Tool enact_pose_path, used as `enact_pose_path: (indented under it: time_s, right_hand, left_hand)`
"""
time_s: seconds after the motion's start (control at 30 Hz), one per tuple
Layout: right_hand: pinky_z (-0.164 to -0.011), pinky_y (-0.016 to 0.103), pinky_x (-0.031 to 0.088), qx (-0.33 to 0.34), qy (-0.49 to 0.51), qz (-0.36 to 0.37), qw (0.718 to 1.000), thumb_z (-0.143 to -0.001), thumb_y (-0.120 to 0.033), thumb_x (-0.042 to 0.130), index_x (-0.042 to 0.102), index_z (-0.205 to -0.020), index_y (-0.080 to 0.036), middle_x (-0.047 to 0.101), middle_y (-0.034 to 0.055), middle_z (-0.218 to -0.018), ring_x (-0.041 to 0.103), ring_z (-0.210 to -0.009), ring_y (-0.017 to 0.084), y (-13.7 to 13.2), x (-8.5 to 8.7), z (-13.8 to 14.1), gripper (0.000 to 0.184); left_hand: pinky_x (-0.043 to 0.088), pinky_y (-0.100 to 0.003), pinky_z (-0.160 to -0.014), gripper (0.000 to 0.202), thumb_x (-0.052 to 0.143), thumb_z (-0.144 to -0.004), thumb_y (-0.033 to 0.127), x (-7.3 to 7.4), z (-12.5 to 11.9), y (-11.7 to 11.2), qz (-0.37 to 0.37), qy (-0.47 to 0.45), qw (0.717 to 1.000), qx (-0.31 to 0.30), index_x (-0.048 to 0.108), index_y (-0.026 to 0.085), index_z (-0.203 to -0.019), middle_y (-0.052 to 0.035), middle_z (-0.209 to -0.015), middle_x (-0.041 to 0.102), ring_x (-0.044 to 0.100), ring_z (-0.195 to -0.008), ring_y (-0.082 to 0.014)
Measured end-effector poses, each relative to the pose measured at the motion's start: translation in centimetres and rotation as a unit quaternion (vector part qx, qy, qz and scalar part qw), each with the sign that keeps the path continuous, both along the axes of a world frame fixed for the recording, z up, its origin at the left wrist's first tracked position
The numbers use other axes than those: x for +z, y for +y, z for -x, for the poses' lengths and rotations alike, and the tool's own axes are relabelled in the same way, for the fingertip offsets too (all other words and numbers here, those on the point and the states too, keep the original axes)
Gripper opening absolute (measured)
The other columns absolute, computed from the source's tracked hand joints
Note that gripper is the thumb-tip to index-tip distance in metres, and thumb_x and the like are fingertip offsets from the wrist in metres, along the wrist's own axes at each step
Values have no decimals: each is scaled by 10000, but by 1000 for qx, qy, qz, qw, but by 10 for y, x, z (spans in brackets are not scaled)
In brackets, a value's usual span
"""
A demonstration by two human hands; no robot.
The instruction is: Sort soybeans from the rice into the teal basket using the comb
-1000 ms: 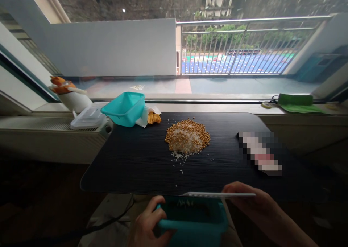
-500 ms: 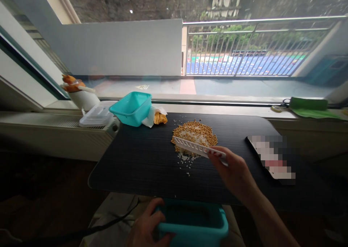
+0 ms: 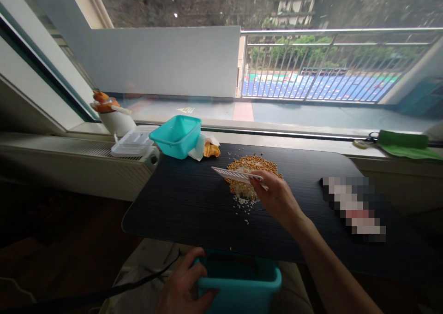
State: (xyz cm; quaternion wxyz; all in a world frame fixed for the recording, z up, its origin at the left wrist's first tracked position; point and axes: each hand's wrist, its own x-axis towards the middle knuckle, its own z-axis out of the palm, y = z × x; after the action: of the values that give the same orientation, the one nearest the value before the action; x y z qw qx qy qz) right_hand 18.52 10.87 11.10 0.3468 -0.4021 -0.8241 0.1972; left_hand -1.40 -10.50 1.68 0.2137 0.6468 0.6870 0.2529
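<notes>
My right hand (image 3: 278, 194) pinches one end of a white slotted plastic strip (image 3: 232, 174). The strip is held over a pile of round yellow beans (image 3: 266, 163) that look like soybeans. White grains like rice (image 3: 244, 201) lie mixed in the pile and scattered at its near side. Below the table's front edge, my left hand (image 3: 185, 279) grips the left rim of a teal plastic bin (image 3: 238, 284), which sits at my lap. The inside of that bin is dark, so its contents cannot be made out.
The pile lies on a black table (image 3: 180, 203). At its back left stands another teal bin (image 3: 180, 139), beside crumpled orange-and-white wrapping (image 3: 211, 149). A clear plastic lid (image 3: 133, 141) rests on the radiator. A blurred-out flat object (image 3: 353, 208) lies right; a green cloth (image 3: 403, 143) is on the sill.
My right hand has moved the slotted strip left and slightly away from me across the pile. The view has shifted a little. My left hand keeps its hold on the lower bin.
</notes>
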Motion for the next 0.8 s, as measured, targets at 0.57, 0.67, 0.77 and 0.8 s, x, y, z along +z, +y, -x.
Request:
enact_pose_path:
  time_s: [0.57,0.67,0.77,0.8]
  right_hand:
    - [-679,262,471,84,79,143,983,-932,-305,531,671,-914,-200,675,23,-816,605,-752,170,-25,-2,-10,176]
    - [-684,265,489,93,77,194,973,-917,-328,550,681,-936,-191,700,33,-845,626,-767,183,-34,-9,-15,191]
    - [-658,257,498,125,38,254,958,-911,-327,554,696,-942,-191,711,27,-820,636,-737,183,-44,-10,-27,199]
    - [-648,254,498,133,31,265,955,-909,-328,557,699,-942,-192,711,24,-811,637,-726,182,-46,-10,-31,200]
  left_hand:
    - [585,-236,-716,86,675,-693,168,7,18,-7,-47,31,998,34,617,229,-677,-45,-1144,685,733,-872,-196]
    - [582,-235,-707,92,657,-707,169,10,22,-10,-43,38,998,42,602,228,-664,-40,-1145,682,732,-863,-190]
    - [573,-224,-695,98,641,-714,167,14,23,-11,-44,45,997,51,587,227,-658,-33,-1141,676,731,-862,-183]
    - [572,-224,-694,96,644,-709,168,15,22,-11,-47,47,996,51,587,227,-658,-32,-1131,677,732,-859,-184]
